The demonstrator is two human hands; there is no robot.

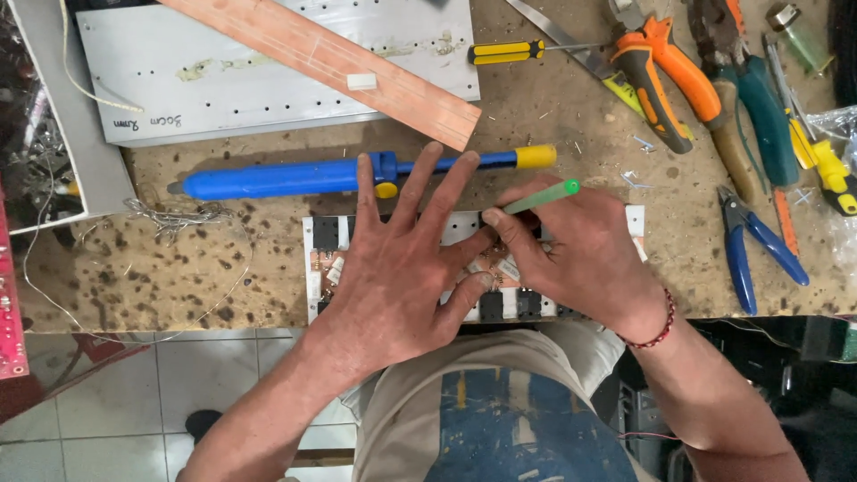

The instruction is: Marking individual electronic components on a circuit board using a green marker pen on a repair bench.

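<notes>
My left hand (397, 259) lies flat with fingers spread on a white metal plate (314, 268) that carries black components and a copper strip, near the bench's front edge. My right hand (580, 254) grips a green marker pen (540, 196), its tip down on the plate beside my left thumb. Much of the plate is hidden under both hands. Just behind my left fingertips lies a blue desoldering pump (286, 178) with a yellow end.
A large white plate (223, 80) and a long copper-clad strip (339, 62) lie at the back. On the right are a yellow screwdriver (509, 52), orange pliers (665, 76), green pliers (759, 107) and blue cutters (745, 245). Loose wire (178, 214) lies at the left.
</notes>
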